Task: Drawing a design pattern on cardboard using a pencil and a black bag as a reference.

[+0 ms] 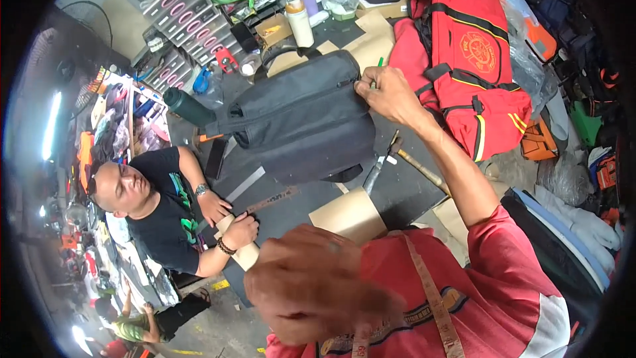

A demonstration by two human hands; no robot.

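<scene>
A dark grey fabric bag (298, 96) with a carry handle lies on the black work table. At its right end is my right hand (391, 96), closed in a pinch with a slim green pen-like stick (381, 61) poking up from the fingers. The fingers are at or just beside the bag's edge; whether they touch it I cannot tell. My left hand (305, 285) is raised close to the camera in front of my chest, smeared by motion, so its fingers cannot be made out. A measuring tape (424, 278) hangs over my red shirt.
A hammer (419, 167) and a brown paper sheet (348, 215) lie on the near table. A red bag (470, 59) stands at the right. Across the left corner a person (159, 205) leans on the table, hands on a brown roll. Bottles, including a dark green one (187, 106), stand behind.
</scene>
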